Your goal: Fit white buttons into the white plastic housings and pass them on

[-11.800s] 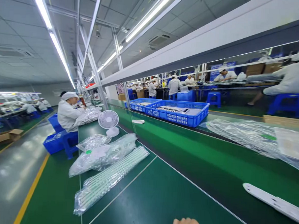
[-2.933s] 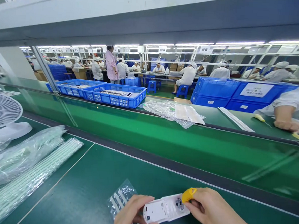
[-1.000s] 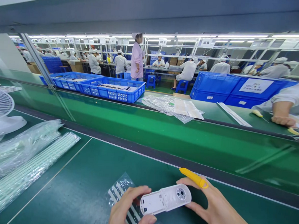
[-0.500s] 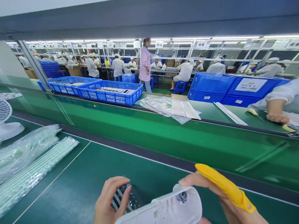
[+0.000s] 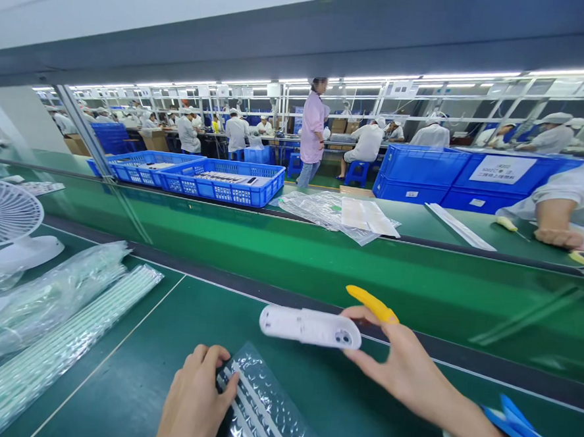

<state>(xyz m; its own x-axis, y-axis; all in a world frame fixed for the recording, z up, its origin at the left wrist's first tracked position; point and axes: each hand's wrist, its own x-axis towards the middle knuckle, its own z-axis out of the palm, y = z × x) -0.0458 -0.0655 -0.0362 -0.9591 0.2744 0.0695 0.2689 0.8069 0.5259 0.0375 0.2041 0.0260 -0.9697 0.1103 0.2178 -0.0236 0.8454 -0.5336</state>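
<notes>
- So our right hand (image 5: 401, 367) has the white plastic housing (image 5: 310, 326) pinched by its right-hand end only, thumb underneath and fingers on the far side, with the yellow finger cot (image 5: 372, 304) poking out above it. The rest of the piece hangs out to the left over the green tabletop (image 5: 165, 342), nothing under it. That looks like the shakiest bit to us: one end gripped, long lever, smooth plastic. A small twist and it could pivot out and clatter down.
- The cot finger isn't really on the housing as far as we can tell, it points past it. If the rubber tip does catch the edge it may drag instead of slide, and that could nudge the part crooked.
- Our left hand (image 5: 191, 403) is curled down with its fingertips pressing on the bubble-wrap bag of white strips (image 5: 265, 414), holding nothing else. The bag lies just under and left of the housing. Bubble wrap on a slick mat can skate, so a push might shove the whole bag away rather than free one strip.
- If the housing drops, it probably lands on that bag or bounces toward the belt line (image 5: 318, 273) beyond the white stripe, and then it's out of easy reach.
- The plastic bags (image 5: 44, 309) at the left, with the small fan (image 5: 5, 217) beyond them, sit well apart from both hands, so we don't see trouble there. Same for the co-worker's hand (image 5: 561, 236) across the line.
</notes>
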